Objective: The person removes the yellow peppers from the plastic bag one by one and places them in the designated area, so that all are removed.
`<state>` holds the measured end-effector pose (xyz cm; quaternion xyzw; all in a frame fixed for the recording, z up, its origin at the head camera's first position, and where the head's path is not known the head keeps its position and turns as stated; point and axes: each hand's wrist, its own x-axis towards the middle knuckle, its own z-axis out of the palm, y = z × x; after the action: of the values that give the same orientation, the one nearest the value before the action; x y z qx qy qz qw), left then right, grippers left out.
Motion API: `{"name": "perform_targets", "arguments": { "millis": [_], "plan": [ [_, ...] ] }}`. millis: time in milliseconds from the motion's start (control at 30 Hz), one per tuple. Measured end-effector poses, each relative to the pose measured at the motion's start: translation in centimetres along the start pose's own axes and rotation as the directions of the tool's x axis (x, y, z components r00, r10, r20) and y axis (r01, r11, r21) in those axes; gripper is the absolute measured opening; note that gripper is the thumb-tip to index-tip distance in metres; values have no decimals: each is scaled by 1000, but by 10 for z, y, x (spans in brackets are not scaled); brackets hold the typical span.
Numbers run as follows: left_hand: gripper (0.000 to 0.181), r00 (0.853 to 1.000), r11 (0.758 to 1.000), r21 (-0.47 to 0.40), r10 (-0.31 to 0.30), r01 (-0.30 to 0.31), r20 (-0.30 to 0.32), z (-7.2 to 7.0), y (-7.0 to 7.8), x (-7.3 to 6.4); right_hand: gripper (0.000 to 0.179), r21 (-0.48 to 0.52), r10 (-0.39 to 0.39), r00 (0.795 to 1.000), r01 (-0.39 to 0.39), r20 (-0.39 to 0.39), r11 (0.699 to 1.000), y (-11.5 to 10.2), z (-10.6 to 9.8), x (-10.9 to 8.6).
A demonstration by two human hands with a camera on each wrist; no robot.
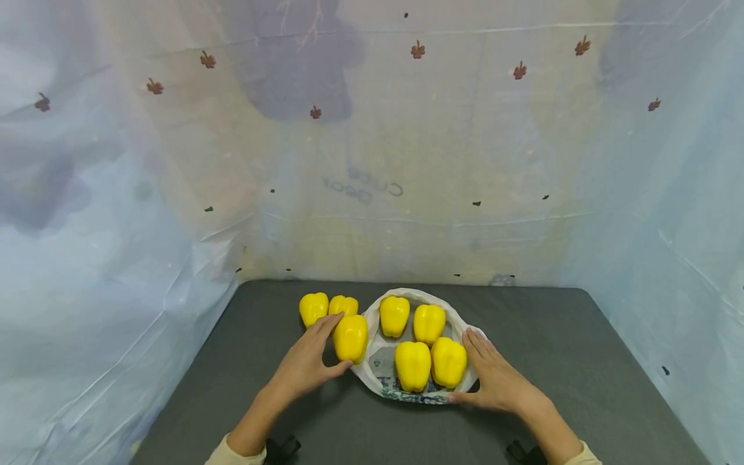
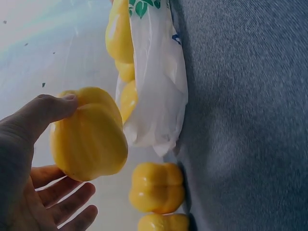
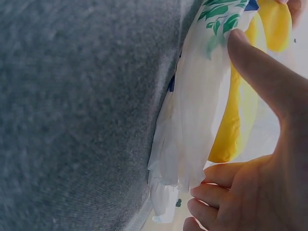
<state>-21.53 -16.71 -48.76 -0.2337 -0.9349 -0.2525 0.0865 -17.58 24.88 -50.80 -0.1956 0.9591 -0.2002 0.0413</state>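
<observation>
A printed sheet [image 1: 442,155] is hanging behind and along both sides of the grey tabletop [image 1: 552,349], which is carrying everything else. On it a white plastic bag [image 2: 156,91] with a green leaf print is lying with its wide mouth gaping upward. The right hand [image 1: 500,381] is resting against the bag's right side, its fingers relaxed rather than gripping and its thumb touching the near rim, probably steadying the soft wall. The left hand [image 1: 305,365] is pinching a yellow bell pepper [image 1: 351,339] between thumb and fingers, holding it off the tabletop by the bag's left rim; opposed contact is likely stopping the smooth lobes from slipping. Four more bell peppers [image 1: 413,366] are sitting inside, their weight seemingly spreading the bag. Two loose bell peppers [image 1: 314,307] are sitting near its left side, conveniently close to the left hand.
</observation>
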Motion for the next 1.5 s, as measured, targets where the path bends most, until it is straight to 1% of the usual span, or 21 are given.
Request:
{"name": "perform_targets", "arguments": {
  "millis": [200, 333, 600, 733, 867, 967, 1100, 1200, 1500],
  "plan": [
    [101, 1000, 1000, 2, -12, 12, -24, -6, -9, -1, 133, -1, 0, 1000, 0, 1, 1000, 1, 0, 1],
    [104, 999, 1000, -15, -22, 22, -43, -11, -16, -2, 134, 7, 0, 1000, 0, 2, 1000, 0, -1, 1],
    [98, 997, 998, -32, -58, 56, -58, -20, -29, -2, 133, 31, 0, 1000, 0, -1, 1000, 0, -1, 0],
    [98, 996, 997, -32, -73, 71, -52, -22, -35, -2, 133, 20, -2, 1000, 2, 3, 1000, 0, -1, 0],
    [96, 996, 997, -35, -68, 66, -58, -25, -44, -3, 133, 13, -5, 1000, 5, 10, 1000, -1, -1, 0],
    [95, 996, 998, -47, -52, 49, -72, -27, -52, -2, 132, 12, -19, 1000, 19, 3, 1000, -1, -1, -1],
    [95, 996, 996, -72, -48, 42, -81, -30, -62, -3, 133, 14, -6, 1000, 6, 11, 1000, 0, -1, 1],
    [96, 995, 995, -88, -57, 50, -78, -34, -67, -3, 133, 17, 1, 1000, -1, 15, 1000, 1, 1, 1],
    [99, 994, 996, -60, -70, 65, -84, -47, -79, 0, 132, 11, -26, 1000, 26, 7, 1000, 1, -1, 1]
  ]
}}
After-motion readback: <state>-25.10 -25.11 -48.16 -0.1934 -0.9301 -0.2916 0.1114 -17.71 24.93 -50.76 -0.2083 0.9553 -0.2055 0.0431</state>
